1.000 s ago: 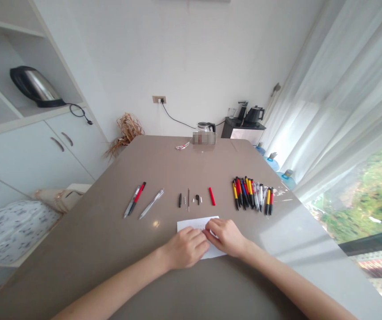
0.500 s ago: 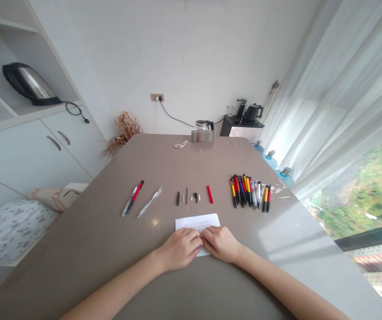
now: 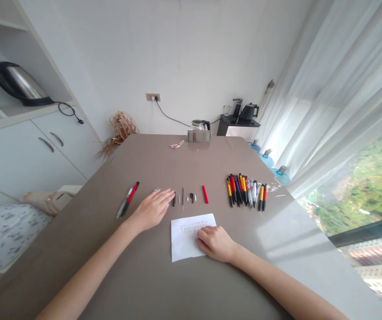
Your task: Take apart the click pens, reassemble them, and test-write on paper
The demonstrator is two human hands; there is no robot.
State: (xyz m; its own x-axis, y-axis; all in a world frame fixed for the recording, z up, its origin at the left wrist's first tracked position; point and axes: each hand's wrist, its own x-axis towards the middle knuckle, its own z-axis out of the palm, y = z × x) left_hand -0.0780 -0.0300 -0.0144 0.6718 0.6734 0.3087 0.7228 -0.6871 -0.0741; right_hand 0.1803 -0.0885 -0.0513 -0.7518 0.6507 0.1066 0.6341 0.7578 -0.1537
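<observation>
My left hand (image 3: 154, 209) is stretched flat over the table, fingers out straight, fingertips at a small black pen part (image 3: 174, 199). Under it a clear pen barrel (image 3: 155, 190) is mostly covered. My right hand (image 3: 215, 243) rests with fingers curled on the right side of a white paper sheet (image 3: 180, 249) with lines of writing; its palm side is hidden. To the right of the black part lie a small spring-like piece (image 3: 178, 199), a thin refill (image 3: 182, 195), a black clip piece (image 3: 191, 195), a small white piece (image 3: 195, 198) and a red pen barrel (image 3: 205, 194).
Two pens (image 3: 128, 200) lie at the left, one red and black. On the right is a row of several pens (image 3: 240, 191) in mixed colours. A glass pot (image 3: 199, 125) and a blurred sign (image 3: 199, 136) stand by the far edge of the table (image 3: 164, 160).
My left hand has left the paper and moved forward and left to the pen parts, its fingers straightening. My right hand stays on the paper. The view has shifted slightly right.
</observation>
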